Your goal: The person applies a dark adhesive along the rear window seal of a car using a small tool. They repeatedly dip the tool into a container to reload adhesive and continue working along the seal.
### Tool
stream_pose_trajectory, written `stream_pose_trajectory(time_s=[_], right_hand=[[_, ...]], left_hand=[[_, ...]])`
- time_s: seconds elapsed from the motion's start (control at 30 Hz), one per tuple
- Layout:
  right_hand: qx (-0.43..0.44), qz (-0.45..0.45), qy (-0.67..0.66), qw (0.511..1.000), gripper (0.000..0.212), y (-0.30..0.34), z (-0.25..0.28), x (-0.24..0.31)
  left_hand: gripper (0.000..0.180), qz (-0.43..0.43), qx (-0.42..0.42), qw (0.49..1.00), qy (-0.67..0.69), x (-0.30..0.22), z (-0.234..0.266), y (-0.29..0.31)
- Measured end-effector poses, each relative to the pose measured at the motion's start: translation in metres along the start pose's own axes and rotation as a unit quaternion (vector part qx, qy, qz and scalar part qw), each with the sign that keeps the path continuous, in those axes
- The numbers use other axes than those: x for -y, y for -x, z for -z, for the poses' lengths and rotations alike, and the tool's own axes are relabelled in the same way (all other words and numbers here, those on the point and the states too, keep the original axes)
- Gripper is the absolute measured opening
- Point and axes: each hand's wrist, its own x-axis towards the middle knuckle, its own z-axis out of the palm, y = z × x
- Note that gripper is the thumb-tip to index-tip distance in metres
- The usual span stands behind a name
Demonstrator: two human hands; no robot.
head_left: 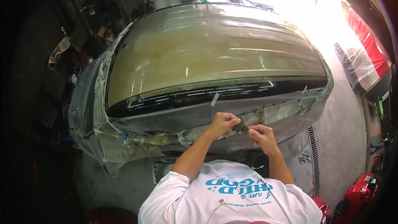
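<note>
Two bare hands meet at the centre of the frame, over the masked lower edge of a car's rear window. Head view: the left hand (pixel 222 123) has its fingers curled shut on one end of a small dark piece (pixel 241 127), seemingly tape or paper; the right hand (pixel 261 135) pinches the other end, fingers narrow. The piece lies between the two hands, just against the strip of masking paper (pixel 286 110) that runs along the car body (pixel 207 49). Clear plastic sheeting (pixel 89 108) wraps the car's left and right sides. A loose tab of pale tape (pixel 214 98) sticks up above the left hand. Red equipment (pixel 360 188) stands at lower right on the floor.
</note>
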Motion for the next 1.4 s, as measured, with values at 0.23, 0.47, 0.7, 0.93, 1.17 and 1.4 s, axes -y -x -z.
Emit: stream_pose_trajectory(time_s=[0.23,0.47,0.7,0.93,1.17,1.4], right_hand=[[0.031,0.021,0.098,0.995,0.032,0.011,0.005,0.012],[-0.075,0.011,0.042,0.996,0.032,0.030,0.021,0.004],[-0.099,0.085,-0.072,0.989,0.037,0.037,0.046,-0.028],[-0.109,0.052,-0.108,0.987,0.036,0.029,0.048,-0.035],[-0.131,0.023,-0.083,0.988,0.042,0.003,0.020,-0.024],[-0.089,-0.005,-0.186,0.978,0.028,-0.012,-0.019,-0.016]], left_hand=[[0.025,-0.027,-0.062,0.991,0.113,-0.011,-0.009,-0.005],[0.028,-0.107,-0.202,0.971,0.073,-0.016,0.048,-0.028],[0.016,-0.127,-0.317,0.940,0.018,0.027,0.202,0.036],[0.023,0.027,-0.578,0.806,-0.123,0.114,0.283,0.181],[0.026,0.357,-0.608,0.669,-0.235,0.206,0.208,0.339],[0.029,0.610,-0.584,0.514,-0.150,0.250,0.145,0.533]])
